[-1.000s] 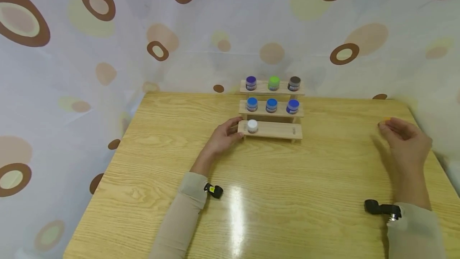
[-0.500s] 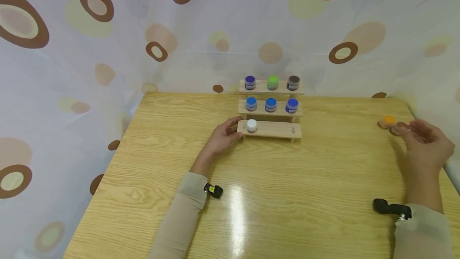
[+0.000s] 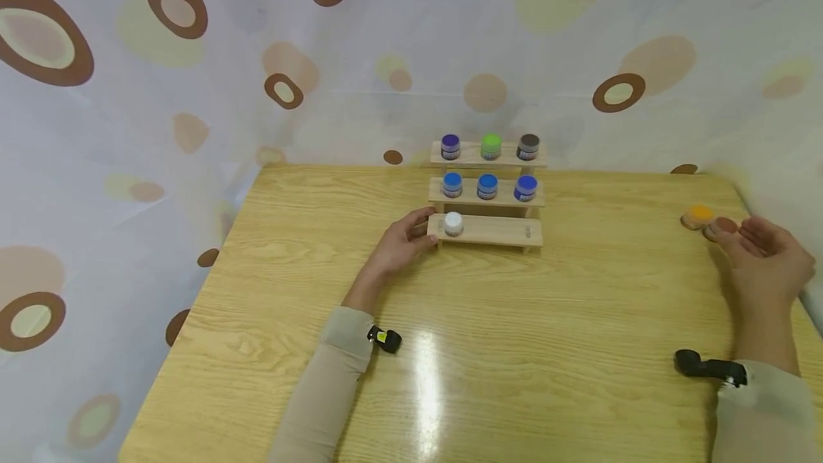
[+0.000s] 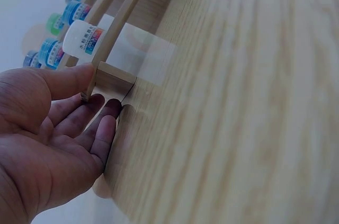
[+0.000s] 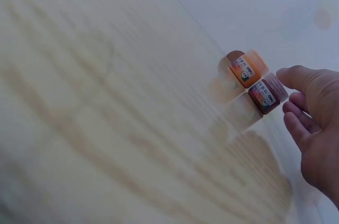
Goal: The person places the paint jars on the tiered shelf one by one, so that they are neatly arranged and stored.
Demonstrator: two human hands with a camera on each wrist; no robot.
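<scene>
A wide wooden table [image 3: 501, 349] fills the lower half of the head view, backed by a pale curtain [image 3: 193, 91] printed with brown rings. At about 12 o'clock on the table stands a three-step wooden rack [image 3: 486, 195]: the top step carries a purple jar [image 3: 450, 146], a green jar [image 3: 491, 146] and a dark brown jar [image 3: 529, 146], the middle step three blue jars [image 3: 487, 186], and the bottom step a single white jar [image 3: 453, 223] at its left end. The left hand [image 3: 401, 245] lies at the rack's 9 o'clock, fingers straight and relaxed, gripping nothing; in the left wrist view the thumb rests on the bottom step's left end and the fingertips [image 4: 108, 108] touch beneath that end. The right hand [image 3: 765, 259] hovers at the table's 3 o'clock edge, fingers loosely spread and holding nothing, with the thumb tip just beside a brown jar [image 3: 719, 227]; whether it touches cannot be told. An orange jar [image 3: 697, 216] stands touching the brown jar at its 10 o'clock, both well apart from the rack. The right wrist view shows the two jars side by side, the orange jar [image 5: 246, 69] farther from the hand [image 5: 318, 123] than the brown one [image 5: 267, 96]. Small black cameras sit at each wrist, over beige sleeves [image 3: 321, 391].
</scene>
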